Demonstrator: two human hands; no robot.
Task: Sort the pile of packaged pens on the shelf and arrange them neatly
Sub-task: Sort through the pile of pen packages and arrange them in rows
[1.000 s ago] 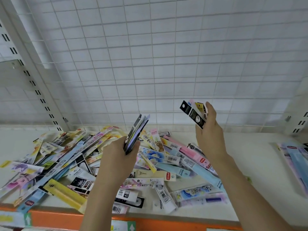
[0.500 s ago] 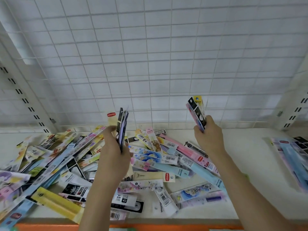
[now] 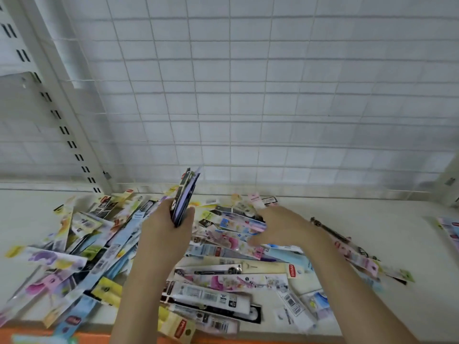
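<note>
A loose pile of packaged pens (image 3: 223, 281) in many colours covers the left and middle of the white shelf (image 3: 372, 214). My left hand (image 3: 166, 234) is raised over the pile, shut on an upright stack of dark and purple pen packs (image 3: 185, 194). My right hand (image 3: 280, 227) is low, palm down on the pile, its blurred fingers touching pink and blue packs (image 3: 238, 227). Whether those fingers grip a pack is not visible. A dark pack (image 3: 327, 229) lies just right of that wrist.
A white wire grid (image 3: 248, 95) forms the back wall. A slotted upright post (image 3: 62, 120) stands at the left. A few packs (image 3: 449, 229) lie at the shelf's far right edge. The shelf's front lip is orange (image 3: 94, 337).
My right hand has dropped from head height onto the pile, and the packs it held up no longer show in it. My left hand keeps its stack upright.
</note>
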